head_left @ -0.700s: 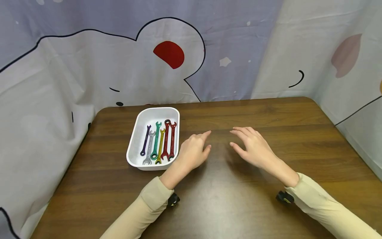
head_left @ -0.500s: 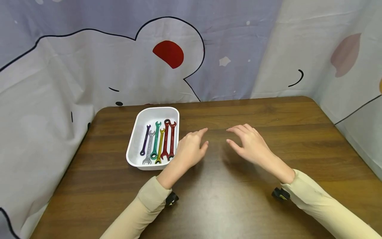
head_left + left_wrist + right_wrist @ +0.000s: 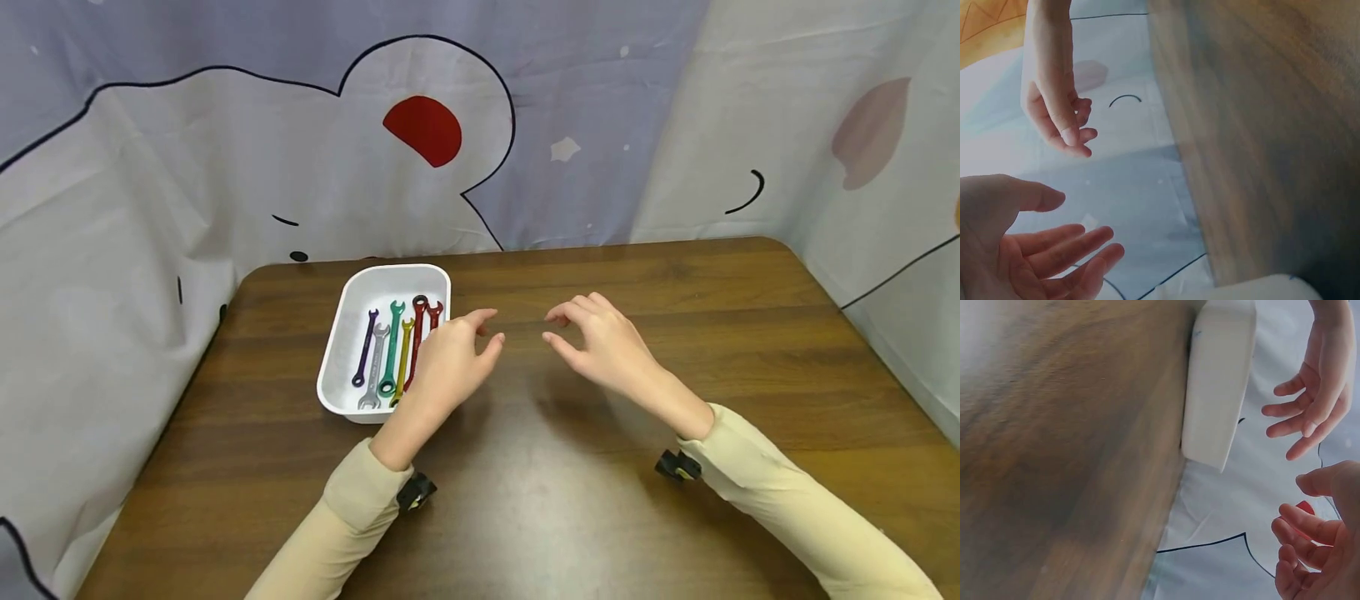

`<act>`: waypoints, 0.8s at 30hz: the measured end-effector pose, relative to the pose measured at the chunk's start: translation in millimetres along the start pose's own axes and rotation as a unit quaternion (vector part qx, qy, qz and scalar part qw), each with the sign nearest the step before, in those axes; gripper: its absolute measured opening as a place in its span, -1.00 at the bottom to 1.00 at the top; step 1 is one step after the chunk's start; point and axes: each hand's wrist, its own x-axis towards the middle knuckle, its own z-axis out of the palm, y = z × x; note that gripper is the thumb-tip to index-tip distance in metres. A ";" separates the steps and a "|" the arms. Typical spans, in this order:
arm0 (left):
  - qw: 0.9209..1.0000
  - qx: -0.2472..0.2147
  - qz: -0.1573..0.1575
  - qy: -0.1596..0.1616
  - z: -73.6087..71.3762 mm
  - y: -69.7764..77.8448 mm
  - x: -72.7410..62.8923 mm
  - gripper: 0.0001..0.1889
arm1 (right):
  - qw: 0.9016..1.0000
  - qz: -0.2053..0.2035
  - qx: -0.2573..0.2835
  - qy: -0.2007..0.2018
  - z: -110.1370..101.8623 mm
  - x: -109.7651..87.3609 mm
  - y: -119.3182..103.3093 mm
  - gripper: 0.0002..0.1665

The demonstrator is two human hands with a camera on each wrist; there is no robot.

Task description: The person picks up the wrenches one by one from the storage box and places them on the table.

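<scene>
A white tray (image 3: 335, 350) sits at the left of the table with several wrenches in it: a purple wrench (image 3: 365, 348), a silver wrench (image 3: 374, 367), a green wrench (image 3: 392, 350), a yellow wrench (image 3: 405, 354) and red ones. My left hand (image 3: 450, 362) hovers by the tray's right side, fingers relaxed, holding nothing, and it covers part of a red wrench (image 3: 418, 333). Facing it across a gap, my right hand (image 3: 607, 346) hangs over the table with loosely bent fingers and nothing in them. In the right wrist view the tray's side wall (image 3: 1217, 387) shows beyond the fingers.
The brown wooden table (image 3: 712, 333) spreads to the right of the tray and in front of it. A patterned curtain (image 3: 570, 125) hangs along the back and sides of the table. Small black devices (image 3: 416, 492) are strapped at both wrists.
Both hands have shifted left, the right one a bit farther, and slightly toward the back. The left hand now overlaps more of the tray's right side. The wrenches lie as before.
</scene>
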 end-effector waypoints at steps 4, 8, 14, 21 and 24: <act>1.000 -0.017 -0.017 0.018 -8.3 -3.2 -1.8 -0.66 | 1.000 0.001 0.008 0.002 -0.2 5.6 -6.0 -0.79; 0.998 -0.048 -0.034 0.022 -14.5 -7.4 -2.5 -0.70 | 1.000 -0.001 0.021 0.008 1.2 9.1 -9.0 -0.82; 0.995 -0.076 -0.063 0.023 -23.5 -15.9 -3.0 -0.71 | 0.999 0.011 0.042 0.001 3.6 15.4 -13.7 -0.85; 0.991 -0.092 -0.092 0.011 -36.3 -26.8 -1.6 -0.66 | 0.997 0.034 0.073 -0.019 5.2 27.3 -23.1 -0.91; 0.989 -0.109 -0.101 0.003 -40.9 -33.3 -0.7 -0.63 | 0.995 0.037 0.087 -0.029 7.3 31.4 -27.9 -0.91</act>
